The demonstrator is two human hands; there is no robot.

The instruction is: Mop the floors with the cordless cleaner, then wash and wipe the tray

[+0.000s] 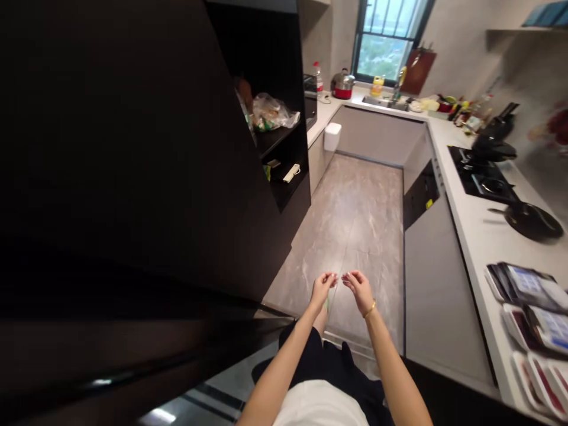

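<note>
My left hand [325, 289] and my right hand [359, 289] are held out in front of my body, at about waist height. Their fingertips face each other across a small gap. The fingers of both are loosely bent, and I see nothing held in either. A gold-coloured bracelet [370, 309] circles my right wrist. Beneath the hands lies the grey marbled floor [350, 225]; neither hand touches anything.
A dark cabinet [146, 148] stands close on my left; its open shelves hold a plastic bag [270, 112] and a white power strip [291, 173]. Along the right counter [477, 236] are packaged trays [539, 331], a frying pan [532, 222] and a stove [479, 174]. A sink [377, 102] is at the back.
</note>
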